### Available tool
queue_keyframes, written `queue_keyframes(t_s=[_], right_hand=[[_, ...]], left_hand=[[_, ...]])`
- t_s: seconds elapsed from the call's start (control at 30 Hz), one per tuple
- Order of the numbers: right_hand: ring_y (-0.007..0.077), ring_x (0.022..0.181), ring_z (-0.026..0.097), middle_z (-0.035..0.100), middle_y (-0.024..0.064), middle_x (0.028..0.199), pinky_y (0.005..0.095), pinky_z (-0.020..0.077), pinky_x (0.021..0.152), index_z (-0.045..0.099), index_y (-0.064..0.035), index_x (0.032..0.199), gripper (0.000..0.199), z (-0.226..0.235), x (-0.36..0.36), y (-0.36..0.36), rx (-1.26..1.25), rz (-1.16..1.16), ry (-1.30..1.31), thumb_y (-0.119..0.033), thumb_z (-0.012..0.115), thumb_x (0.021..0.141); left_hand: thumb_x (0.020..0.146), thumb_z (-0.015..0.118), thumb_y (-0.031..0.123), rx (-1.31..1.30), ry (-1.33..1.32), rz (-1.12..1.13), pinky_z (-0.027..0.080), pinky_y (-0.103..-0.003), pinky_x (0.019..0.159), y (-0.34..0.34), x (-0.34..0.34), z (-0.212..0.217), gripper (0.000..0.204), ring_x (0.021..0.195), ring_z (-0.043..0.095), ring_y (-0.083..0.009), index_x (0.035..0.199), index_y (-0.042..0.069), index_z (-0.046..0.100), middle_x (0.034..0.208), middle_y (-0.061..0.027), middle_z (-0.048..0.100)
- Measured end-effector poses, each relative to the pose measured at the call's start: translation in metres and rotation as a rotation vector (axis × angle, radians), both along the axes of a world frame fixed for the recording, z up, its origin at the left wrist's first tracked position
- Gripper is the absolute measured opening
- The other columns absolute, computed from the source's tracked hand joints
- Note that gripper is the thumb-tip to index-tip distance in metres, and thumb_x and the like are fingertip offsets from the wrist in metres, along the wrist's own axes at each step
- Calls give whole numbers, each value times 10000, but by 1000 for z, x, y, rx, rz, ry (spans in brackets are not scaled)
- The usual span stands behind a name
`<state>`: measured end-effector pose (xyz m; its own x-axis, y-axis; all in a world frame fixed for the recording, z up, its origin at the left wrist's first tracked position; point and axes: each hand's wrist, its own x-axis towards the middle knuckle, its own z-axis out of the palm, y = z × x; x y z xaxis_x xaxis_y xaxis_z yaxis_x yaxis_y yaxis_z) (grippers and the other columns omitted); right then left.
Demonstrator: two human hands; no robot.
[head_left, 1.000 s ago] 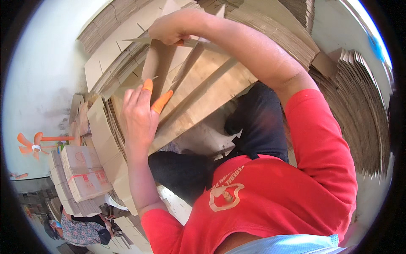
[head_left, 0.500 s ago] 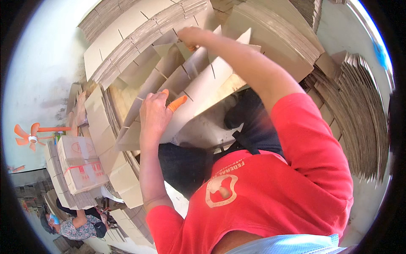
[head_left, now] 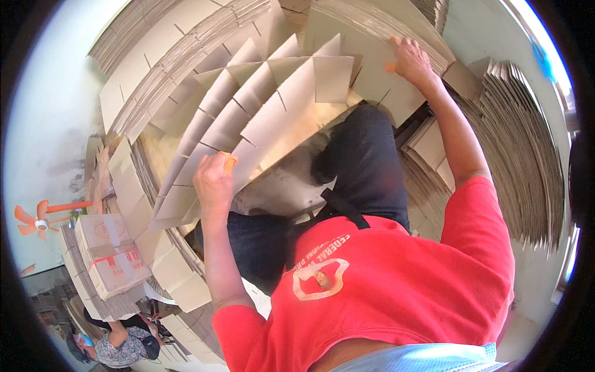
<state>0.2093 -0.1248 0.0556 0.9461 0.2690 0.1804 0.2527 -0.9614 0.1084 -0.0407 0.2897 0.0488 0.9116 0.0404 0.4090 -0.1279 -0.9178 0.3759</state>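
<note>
Several long slotted cardboard strips stand on edge side by side as a partly joined cardboard divider (head_left: 245, 115), with a shorter cross strip (head_left: 279, 67) fitted across their far end. My left hand (head_left: 212, 183) is closed on the near strip at the divider's lower end; an orange finger cover shows on its thumb. At the upper right, my right hand (head_left: 414, 62) lies over a stack of slotted cardboard pieces (head_left: 365, 62). Its thumb and forefinger, both with orange covers, are apart, and nothing lifted shows between them.
Long stacks of cardboard strips (head_left: 167, 68) line the far left, and more flat cardboard (head_left: 517, 155) is piled at right. A taped carton (head_left: 111, 254) and an orange fan (head_left: 41, 220) stand at left. Another person (head_left: 124, 347) sits at the lower left.
My right hand has left the divider's far end and moved right onto the stack. The cross strip now sits across the standing strips. My left hand has shifted slightly left and down, its fingers more closed.
</note>
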Motion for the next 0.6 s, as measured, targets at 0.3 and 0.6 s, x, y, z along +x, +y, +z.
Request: queue_keyframes(t_s=[0.3,0.6], right_hand=[[416,837,612,632,235,825,481,470,715,531,-32,1081,479,-13,36,-44,228,165,-139,-350,728,782],[299,950,633,648,210,1067,358,497,826,603,16,1146,353,106,-7,5,926,351,-396,19,612,793]], left_hand=[[752,722,58,-108,76,41,452,-339,603,-4,0,6,101,645,593,-229,827,10,674,741,-129,630],[739,772,147,1,-68,69,493,-379,654,-23,0,6,227,728,616,-279,890,6,679,820,-140,663]])
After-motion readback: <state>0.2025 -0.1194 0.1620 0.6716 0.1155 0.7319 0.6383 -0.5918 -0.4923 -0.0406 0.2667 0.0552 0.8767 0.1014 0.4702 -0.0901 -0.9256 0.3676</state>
